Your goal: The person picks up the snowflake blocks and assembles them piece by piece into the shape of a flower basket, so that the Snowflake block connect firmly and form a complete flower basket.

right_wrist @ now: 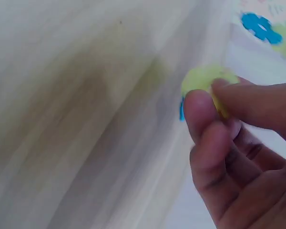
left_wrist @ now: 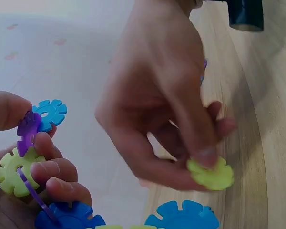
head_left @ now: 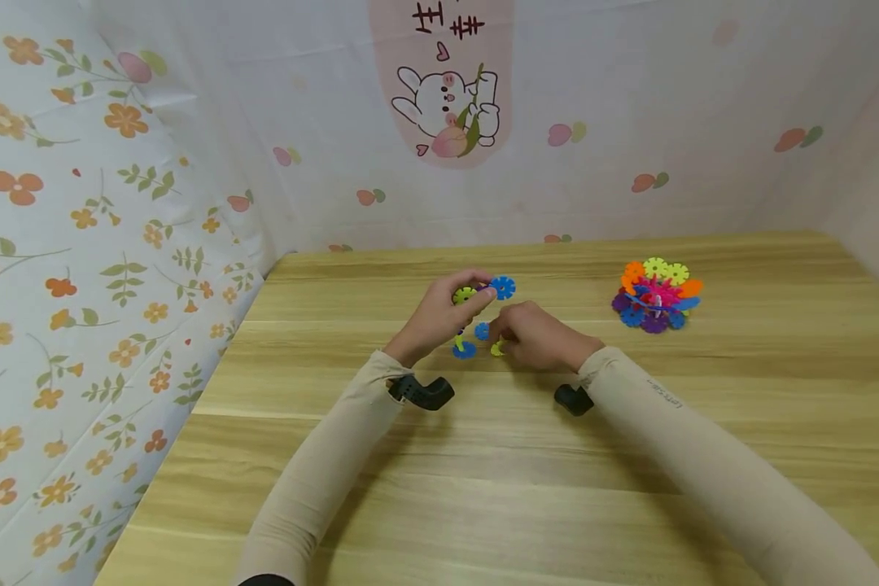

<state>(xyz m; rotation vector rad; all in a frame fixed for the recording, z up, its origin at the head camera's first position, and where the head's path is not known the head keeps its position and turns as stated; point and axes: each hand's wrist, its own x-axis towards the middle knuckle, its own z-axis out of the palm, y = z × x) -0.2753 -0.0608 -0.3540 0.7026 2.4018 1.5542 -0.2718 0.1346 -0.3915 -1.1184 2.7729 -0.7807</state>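
My left hand (head_left: 439, 313) holds a chain of notched plastic snowflake discs. Between thumb and fingers in the left wrist view are a purple disc (left_wrist: 28, 133) and a light blue disc (left_wrist: 50, 112), with a yellow-green disc (left_wrist: 12, 174) against the curled fingers. Further blue discs (left_wrist: 183, 217) of the chain run along the bottom of that view. Close by on the right, my right hand (head_left: 538, 334) pinches a single yellow disc (right_wrist: 198, 81) between thumb and index finger. Another blue disc (head_left: 465, 350) shows below the left hand in the head view.
On the right of the wooden table (head_left: 483, 488) sits a colourful cluster of joined snowflake discs (head_left: 655, 297). A patterned cloth (head_left: 322, 146) hangs behind the table, and floral cloth (head_left: 102, 268) lines the left side. Black wrist camera mounts (head_left: 428, 395) hang beneath both wrists.
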